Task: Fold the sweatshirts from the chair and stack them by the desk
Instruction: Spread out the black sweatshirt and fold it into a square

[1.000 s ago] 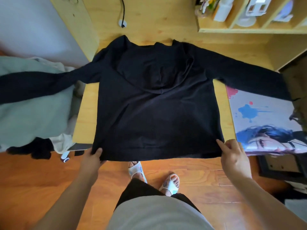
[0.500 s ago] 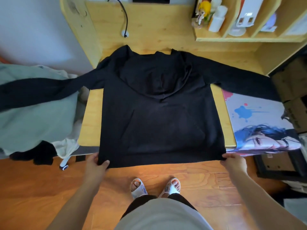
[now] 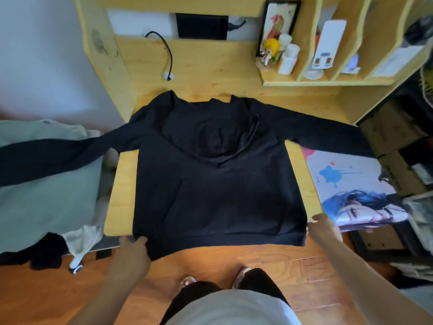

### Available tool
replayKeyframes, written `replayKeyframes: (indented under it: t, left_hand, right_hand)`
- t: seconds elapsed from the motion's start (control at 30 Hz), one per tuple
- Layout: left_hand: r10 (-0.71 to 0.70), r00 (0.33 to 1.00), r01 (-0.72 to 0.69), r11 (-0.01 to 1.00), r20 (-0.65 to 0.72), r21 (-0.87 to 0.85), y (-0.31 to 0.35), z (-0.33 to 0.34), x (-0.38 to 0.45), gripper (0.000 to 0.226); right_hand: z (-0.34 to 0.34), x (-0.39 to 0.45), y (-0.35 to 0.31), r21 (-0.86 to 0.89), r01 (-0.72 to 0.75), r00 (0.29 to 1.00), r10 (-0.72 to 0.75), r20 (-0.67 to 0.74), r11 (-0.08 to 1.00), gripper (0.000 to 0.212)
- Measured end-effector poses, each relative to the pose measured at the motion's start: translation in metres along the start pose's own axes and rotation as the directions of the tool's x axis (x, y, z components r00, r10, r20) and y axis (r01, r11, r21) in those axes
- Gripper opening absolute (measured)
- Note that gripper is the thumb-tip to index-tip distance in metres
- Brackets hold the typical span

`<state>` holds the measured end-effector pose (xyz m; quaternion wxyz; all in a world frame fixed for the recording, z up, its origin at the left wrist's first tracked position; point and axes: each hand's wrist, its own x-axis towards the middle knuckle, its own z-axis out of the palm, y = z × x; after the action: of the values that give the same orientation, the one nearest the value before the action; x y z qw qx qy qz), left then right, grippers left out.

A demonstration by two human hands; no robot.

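Note:
A black hooded sweatshirt (image 3: 215, 184) lies spread flat on the wooden desk (image 3: 121, 198), hood toward the back, hem hanging over the front edge. Its one sleeve stretches left over the chair, the other reaches right across the desk. My left hand (image 3: 133, 248) grips the hem's left corner. My right hand (image 3: 322, 227) holds the hem's right corner, its fingers mostly hidden behind the cloth. More clothes, a pale green garment (image 3: 44, 184) and a cream one (image 3: 82, 235), lie heaped on the chair at the left.
A printed poster (image 3: 351, 191) lies on the desk's right end. A shelf unit (image 3: 328, 80) with bottles and a figurine stands at the back right, a black cable (image 3: 167, 55) at the back. Boxes fill the far right. The chair's caster (image 3: 76, 266) rests on the wooden floor.
The view has tilted up and shows more of the desk's back. Both hands stay on the hem corners and have drawn the hem slightly toward me over the desk edge.

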<state>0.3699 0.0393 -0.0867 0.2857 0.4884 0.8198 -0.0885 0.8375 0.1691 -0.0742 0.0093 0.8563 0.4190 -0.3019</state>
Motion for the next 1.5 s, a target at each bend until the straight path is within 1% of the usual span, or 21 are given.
replayKeyframes:
  t: [0.07, 0.13, 0.2, 0.27, 0.37, 0.43, 0.57, 0.63, 0.67, 0.7, 0.77, 0.8, 0.83, 0.9, 0.97, 1.07, 1.13, 1.23, 1.33, 1.43, 1.5]
  left_hand:
    - [0.103, 0.987, -0.083, 0.984, -0.124, 0.158, 0.027, -0.019, 0.009, 0.039]
    - [0.254, 0.944, -0.239, 0.966, -0.212, 0.095, 0.066, -0.030, 0.024, 0.040]
    - [0.389, 0.891, -0.395, 0.918, -0.234, 0.021, 0.114, -0.032, 0.043, 0.049]
    - [0.476, 0.863, -0.470, 0.879, -0.171, 0.079, 0.162, -0.023, 0.059, 0.063]
    - [0.448, 0.894, -0.437, 0.875, -0.010, 0.207, 0.196, 0.012, 0.071, 0.078]
    - [0.450, 0.893, -0.433, 0.865, -0.010, 0.254, 0.190, 0.032, 0.072, 0.082]
    - [0.394, 0.911, -0.410, 0.846, 0.118, 0.340, 0.186, 0.034, 0.052, 0.093]
    - [0.283, 0.937, -0.337, 0.884, 0.202, 0.323, 0.198, 0.024, 0.042, 0.091]
    - [0.293, 0.941, -0.333, 0.893, 0.171, 0.304, 0.210, 0.019, 0.041, 0.081]
    - [0.300, 0.947, -0.321, 0.906, 0.117, 0.276, 0.224, 0.010, 0.040, 0.072]
    - [0.369, 0.929, -0.358, 0.904, -0.003, 0.232, 0.254, -0.003, 0.050, 0.064]
    - [0.409, 0.911, -0.388, 0.895, -0.056, 0.223, 0.273, -0.008, 0.056, 0.060]
    - [0.436, 0.896, -0.413, 0.886, -0.077, 0.213, 0.292, -0.013, 0.063, 0.060]
    - [0.421, 0.905, -0.406, 0.899, -0.066, 0.165, 0.326, -0.016, 0.080, 0.070]
    - [0.410, 0.910, -0.391, 0.899, -0.061, 0.197, 0.347, -0.016, 0.098, 0.077]
    - [0.296, 0.951, -0.307, 0.937, 0.089, 0.168, 0.358, -0.013, 0.118, 0.081]
    - [0.246, 0.953, -0.275, 0.948, 0.178, 0.159, 0.360, -0.011, 0.122, 0.081]
    - [0.247, 0.948, -0.279, 0.949, 0.198, 0.148, 0.361, -0.013, 0.124, 0.079]
    - [0.229, 0.952, -0.254, 0.962, 0.202, 0.104, 0.366, -0.023, 0.128, 0.076]
    - [0.208, 0.950, -0.228, 0.972, 0.233, 0.062, 0.368, -0.033, 0.128, 0.073]
    - [0.243, 0.938, -0.263, 0.963, 0.249, 0.051, 0.365, -0.043, 0.123, 0.068]
  right_hand:
    - [-0.018, 0.011, -0.020, -0.032, 0.109, 0.992, -0.111, -0.059, 0.994, 0.042]
    - [-0.031, 0.030, -0.039, -0.061, 0.219, 0.974, -0.222, -0.052, 0.974, 0.044]
    - [-0.040, 0.051, -0.057, -0.106, 0.345, 0.938, -0.348, -0.009, 0.933, 0.048]
    - [-0.039, 0.074, -0.071, -0.224, 0.509, 0.860, -0.505, 0.077, 0.831, 0.056]
    - [-0.023, 0.104, -0.076, -0.496, 0.732, 0.623, -0.753, 0.212, 0.467, 0.064]
    - [-0.009, 0.116, -0.058, -0.576, 0.763, 0.536, -0.784, 0.312, 0.293, 0.069]
    - [0.008, 0.112, -0.005, -0.539, 0.812, 0.445, -0.835, 0.323, 0.224, 0.075]
    - [-0.003, 0.115, -0.004, -0.422, 0.863, 0.407, -0.877, 0.255, 0.277, 0.064]
    - [-0.013, 0.122, -0.010, -0.307, 0.869, 0.451, -0.878, 0.163, 0.389, 0.055]
    - [-0.027, 0.131, -0.017, -0.145, 0.825, 0.558, -0.827, 0.064, 0.546, 0.045]
    - [-0.065, 0.158, -0.034, 0.284, 0.551, 0.832, -0.542, -0.118, 0.784, 0.025]
    - [-0.085, 0.175, -0.041, 0.499, 0.343, 0.937, -0.324, -0.128, 0.796, 0.018]
    - [-0.103, 0.193, -0.045, 0.684, 0.132, 0.991, -0.119, -0.067, 0.717, 0.013]
    - [-0.129, 0.234, -0.044, 0.907, -0.196, 0.979, 0.133, 0.157, 0.372, 0.007]
    - [-0.148, 0.267, -0.037, 0.946, -0.323, 0.929, 0.199, 0.311, 0.033, 0.003]
    - [-0.165, 0.306, -0.031, 0.926, -0.347, 0.915, 0.164, 0.370, -0.150, 0.014]
    - [-0.171, 0.326, -0.029, 0.903, -0.371, 0.904, 0.136, 0.404, -0.219, 0.022]
    - [-0.179, 0.335, -0.031, 0.876, -0.403, 0.895, 0.085, 0.438, -0.267, 0.022]
    - [-0.192, 0.326, -0.033, 0.883, -0.348, 0.929, 0.008, 0.369, -0.316, 0.018]
    - [-0.209, 0.301, -0.037, 0.933, -0.234, 0.972, -0.066, 0.224, -0.272, 0.020]
    - [-0.218, 0.271, -0.053, 0.982, -0.118, 0.993, -0.049, 0.112, -0.147, 0.022]
